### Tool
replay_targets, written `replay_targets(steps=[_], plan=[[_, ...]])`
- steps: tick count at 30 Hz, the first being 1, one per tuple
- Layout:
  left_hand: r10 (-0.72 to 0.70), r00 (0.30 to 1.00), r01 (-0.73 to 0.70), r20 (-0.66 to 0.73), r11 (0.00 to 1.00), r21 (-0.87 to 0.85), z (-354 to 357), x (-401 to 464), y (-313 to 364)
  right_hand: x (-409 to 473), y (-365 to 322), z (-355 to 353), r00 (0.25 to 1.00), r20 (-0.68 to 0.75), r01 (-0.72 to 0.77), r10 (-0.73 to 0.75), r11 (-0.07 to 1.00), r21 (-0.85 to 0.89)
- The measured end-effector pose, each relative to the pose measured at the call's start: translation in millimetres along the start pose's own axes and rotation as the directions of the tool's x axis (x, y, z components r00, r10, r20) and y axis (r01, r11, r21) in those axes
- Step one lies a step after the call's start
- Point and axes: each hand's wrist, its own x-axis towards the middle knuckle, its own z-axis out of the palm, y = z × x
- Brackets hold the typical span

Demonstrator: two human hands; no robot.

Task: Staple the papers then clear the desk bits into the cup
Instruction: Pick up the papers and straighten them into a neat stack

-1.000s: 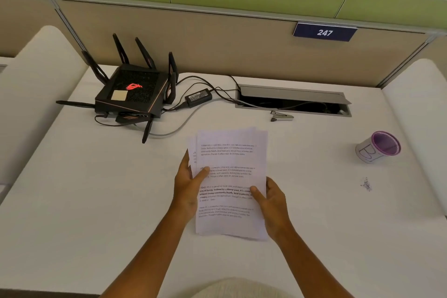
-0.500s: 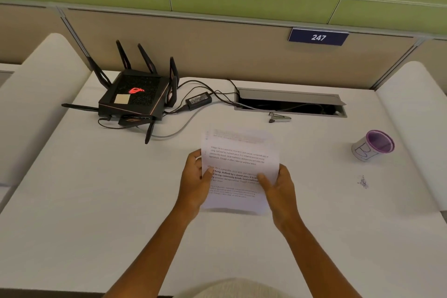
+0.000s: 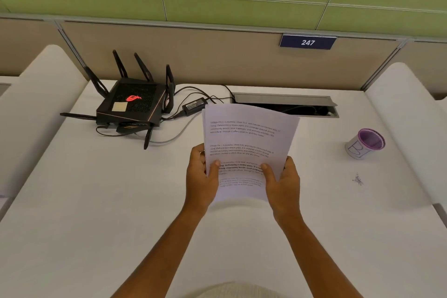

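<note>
While both hands gripped the papers [image 3: 249,145] upright above the surface [image 3: 121,201], I judged squaring underway.
Left hand [image 3: 202,176] and right hand [image 3: 281,180] pinched the sides; I'd tap edges flush first. Cup [image 3: 365,144] stood right.

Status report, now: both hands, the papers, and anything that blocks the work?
Left hand and right hand both grip the papers, lifted off the desk. No staple visible. Staple bits loose near the cup. Stapler hidden from view.
</note>
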Motion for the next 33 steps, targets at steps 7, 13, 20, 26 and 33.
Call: replay_targets(steps=[7,13,20,26,33], plan=[[-0.115,0.993,0.115,0.007,0.989,-0.087,0.5,-19.7,-27.1,-20.2,36.3,2.3,0.995,0.055,-0.082,0.079,0.996,0.04],[-0.12,0.992,0.122,0.034,0.991,-0.06,5.6,-24.2,-34.8,-22.6,49.1,5.0,0.989,0.025,-0.145,0.144,0.987,0.063],[-0.182,0.983,0.184,0.028,0.981,-0.065,4.8,-25.7,-39.3,-27.0,59.3,6.4,0.988,0.073,-0.133,0.133,0.991,0.005],[-0.27,0.963,0.269,-0.009,0.96,-0.078,1.9,-28.7,-46.7,-26.8,71.6,1.5,0.977,0.156,-0.136,0.148,0.987,-0.09],[-0.373,0.925,0.345,-0.074,0.906,-0.246,-15.3,-22.1,-44.4,-16.2,56.4,-32.5,0.931,0.3,-0.234,0.207,0.971,0.056]])
